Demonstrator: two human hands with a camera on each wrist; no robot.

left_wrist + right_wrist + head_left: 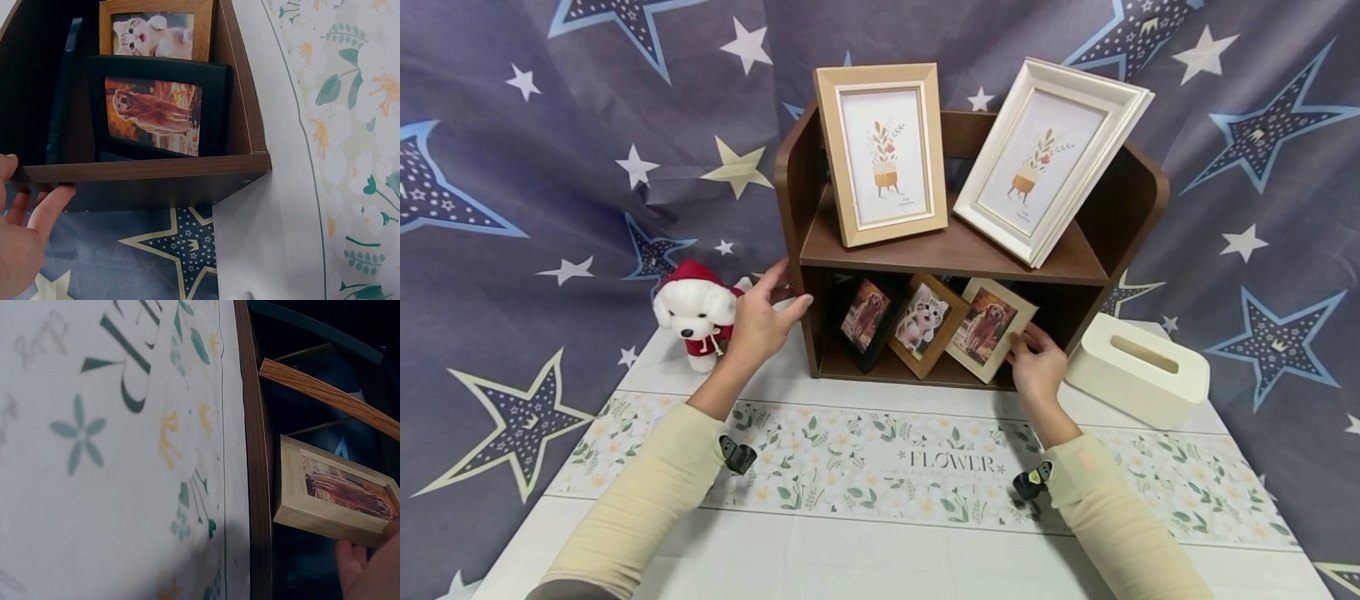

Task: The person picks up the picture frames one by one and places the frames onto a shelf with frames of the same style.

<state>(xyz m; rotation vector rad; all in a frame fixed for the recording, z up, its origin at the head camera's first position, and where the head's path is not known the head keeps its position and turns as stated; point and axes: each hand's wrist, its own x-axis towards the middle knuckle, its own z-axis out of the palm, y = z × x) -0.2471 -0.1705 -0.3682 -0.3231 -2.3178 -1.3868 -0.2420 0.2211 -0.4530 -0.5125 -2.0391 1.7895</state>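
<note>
A brown wooden shelf (955,255) has two levels. My left hand (765,321) holds its left side panel (156,170), thumb at the front edge and fingers along the outer face. On the lower level lean a black picture frame (867,323) with a dog photo, a brown wood frame (929,325) with a cat photo and a pale wood picture frame (992,329) with a dog photo. My right hand (1039,367) pinches the pale frame at its right edge; in the right wrist view the fingers (350,565) are partly cut off.
On the upper level lean a tan picture frame (842,158) and a tilted white one (992,179). A plush dog (696,304) in red sits left of the shelf. At the right stands a cream tissue box (1138,396). A flowered runner (850,467) crosses the white table.
</note>
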